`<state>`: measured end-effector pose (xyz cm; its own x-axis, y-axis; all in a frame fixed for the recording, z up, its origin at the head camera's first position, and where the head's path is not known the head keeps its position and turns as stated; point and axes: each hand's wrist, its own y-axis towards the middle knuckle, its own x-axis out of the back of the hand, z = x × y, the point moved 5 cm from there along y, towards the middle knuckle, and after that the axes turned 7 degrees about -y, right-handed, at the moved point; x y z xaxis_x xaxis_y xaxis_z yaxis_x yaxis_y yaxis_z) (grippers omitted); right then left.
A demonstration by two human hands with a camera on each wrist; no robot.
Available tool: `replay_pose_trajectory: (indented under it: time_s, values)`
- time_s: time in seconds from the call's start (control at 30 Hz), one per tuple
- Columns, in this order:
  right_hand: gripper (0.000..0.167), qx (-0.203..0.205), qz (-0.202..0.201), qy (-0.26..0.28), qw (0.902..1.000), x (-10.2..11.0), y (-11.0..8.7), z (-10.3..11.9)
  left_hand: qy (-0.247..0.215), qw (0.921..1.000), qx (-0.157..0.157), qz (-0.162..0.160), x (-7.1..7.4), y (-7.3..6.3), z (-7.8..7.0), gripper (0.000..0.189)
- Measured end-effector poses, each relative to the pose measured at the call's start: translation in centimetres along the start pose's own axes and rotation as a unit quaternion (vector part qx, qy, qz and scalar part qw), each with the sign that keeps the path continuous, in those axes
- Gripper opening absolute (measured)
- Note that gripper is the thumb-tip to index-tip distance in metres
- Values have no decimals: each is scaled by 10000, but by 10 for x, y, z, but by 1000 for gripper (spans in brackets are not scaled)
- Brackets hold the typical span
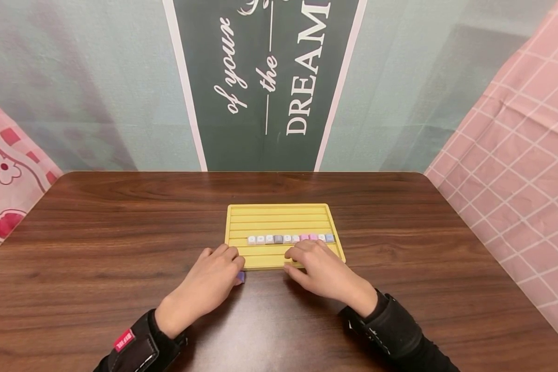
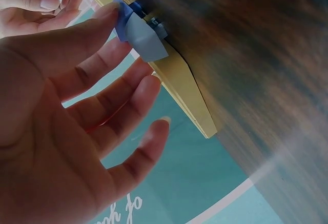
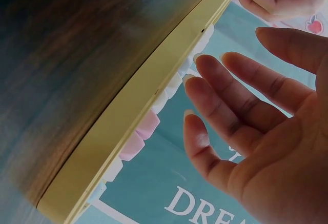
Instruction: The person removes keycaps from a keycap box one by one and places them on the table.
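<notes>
My left hand (image 1: 212, 280) pinches a purple keycap (image 1: 240, 278) between thumb and fingertips at the front left corner of a yellow ridged tray (image 1: 269, 249). In the left wrist view the keycap (image 2: 143, 37) shows a purple face and a paler one, close to the tray's edge. Over the tray's front right part is my right hand (image 1: 323, 271), its fingers loosely bent with nothing between them. A row of keycaps (image 1: 269, 239) stands side by side in one groove: white, grey, pink and, at the right end, blue. The right fingers partly cover some of them.
The tray lies on a dark wooden table (image 1: 121, 222). Behind the table hangs a green cloth (image 1: 260, 150) with white lettering. Pink checked cloth (image 1: 516, 181) borders the right side, and patterned pink cloth (image 1: 9, 170) the left.
</notes>
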<state>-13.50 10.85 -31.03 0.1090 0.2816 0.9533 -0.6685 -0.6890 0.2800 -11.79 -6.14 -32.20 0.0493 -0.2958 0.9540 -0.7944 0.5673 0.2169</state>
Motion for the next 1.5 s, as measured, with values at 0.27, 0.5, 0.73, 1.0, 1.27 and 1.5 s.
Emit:
replay_pose_trajectory:
  time_s: [0.27, 0.5, 0.73, 1.0, 1.27, 1.5]
  values:
    - [12, -8, 15, 10, 10000, 0, 0, 0, -32, 10000, 50, 63, 2, 0, -1, 19]
    - [12, 17, 6, 40, 10000, 0, 0, 0, -94, 9996, 196, 159, 3, 1, 0, 18]
    - [14, -62, 81, 43, 9999, 1, 1, -2, -83, 9998, 195, 45, 6, 2, 1, 18]
    - [15, -325, 217, 37, 9992, 1, 0, -7, -105, 9995, 228, -192, 7, 6, 6, 15]
    - [11, -358, 9, 131, 9993, 3, 1, -16, -248, 9989, 210, -343, 5, 14, 13, 14]
    - [9, -704, -106, 162, 9973, 8, 0, -25, -305, 9985, 192, -424, 2, 23, 20, 18]
